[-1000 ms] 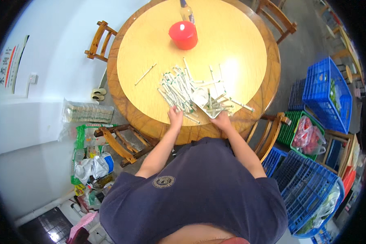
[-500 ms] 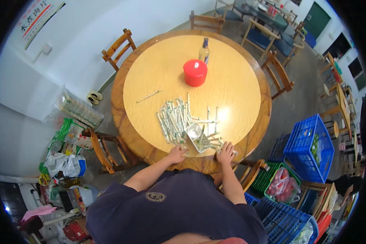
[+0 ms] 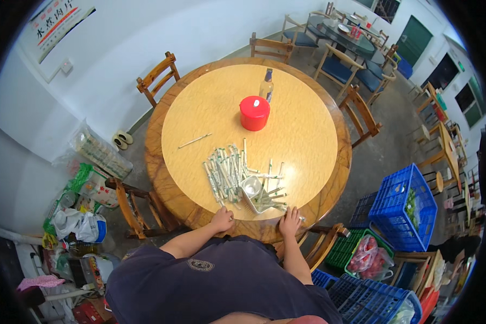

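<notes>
A loose heap of wrapped disposable chopsticks (image 3: 222, 171), white with green marks, covers the near part of the round table. Beside the heap, a small metal container (image 3: 251, 187) lies tilted, with more chopsticks (image 3: 271, 201) at its right side. My left hand (image 3: 222, 220) rests at the near rim just below the heap, its fingers curled in; whatever they may hold is hidden. To the right of the container, my right hand (image 3: 290, 222) lies on the rim with fingers stretched out. A small pale scrap (image 3: 302, 219) shows beside those fingers.
Farther back on the table (image 3: 308, 135) stand a red lidded tub (image 3: 254, 114) and a glass bottle (image 3: 267, 86). One single chopstick packet (image 3: 195, 141) lies apart at left. Wooden chairs surround the table; blue crates (image 3: 397, 210) stand at right, bags (image 3: 81, 224) at left.
The whole view has shifted, so the table sits lower in the picture. My left hand has drawn back from the heap's near end to the rim; my right hand has moved slightly off the chopsticks.
</notes>
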A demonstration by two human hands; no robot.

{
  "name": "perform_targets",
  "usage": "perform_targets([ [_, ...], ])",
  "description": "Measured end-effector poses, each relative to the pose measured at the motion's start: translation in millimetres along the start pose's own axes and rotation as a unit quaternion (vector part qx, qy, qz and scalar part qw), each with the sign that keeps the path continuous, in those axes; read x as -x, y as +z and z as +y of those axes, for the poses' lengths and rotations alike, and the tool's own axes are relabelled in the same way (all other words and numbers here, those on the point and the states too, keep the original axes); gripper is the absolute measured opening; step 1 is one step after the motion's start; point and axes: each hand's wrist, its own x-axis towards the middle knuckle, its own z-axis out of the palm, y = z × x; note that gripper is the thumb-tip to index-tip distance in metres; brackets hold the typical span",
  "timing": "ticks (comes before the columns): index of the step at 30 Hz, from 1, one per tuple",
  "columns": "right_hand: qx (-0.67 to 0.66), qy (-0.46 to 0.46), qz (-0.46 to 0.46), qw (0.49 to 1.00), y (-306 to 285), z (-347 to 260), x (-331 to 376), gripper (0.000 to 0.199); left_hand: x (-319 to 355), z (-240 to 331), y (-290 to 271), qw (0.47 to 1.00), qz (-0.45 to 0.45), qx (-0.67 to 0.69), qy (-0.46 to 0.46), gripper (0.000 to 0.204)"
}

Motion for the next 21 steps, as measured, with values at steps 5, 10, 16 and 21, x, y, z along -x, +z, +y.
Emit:
perform_targets([
  [5,0.001,0.001,0.047,0.999,13,7,3,0.059,11,-7,-8,1.000,0.010,-0.006,-0.019,0.021],
  [10,-0.006,0.006,0.044,0.999,10,5,4,0.057,18,-21,-12,1.000,0.016,0.005,-0.023,0.029],
  [16,-0.002,-0.004,0.055,0.998,7,5,17,0.056,22,-22,-2,0.998,0.054,0.038,-0.019,0.028],
  [21,-0.022,0.009,0.005,1.000,1,-3,26,0.056,26,-45,3,0.996,0.069,0.055,0.024,0.029],
])
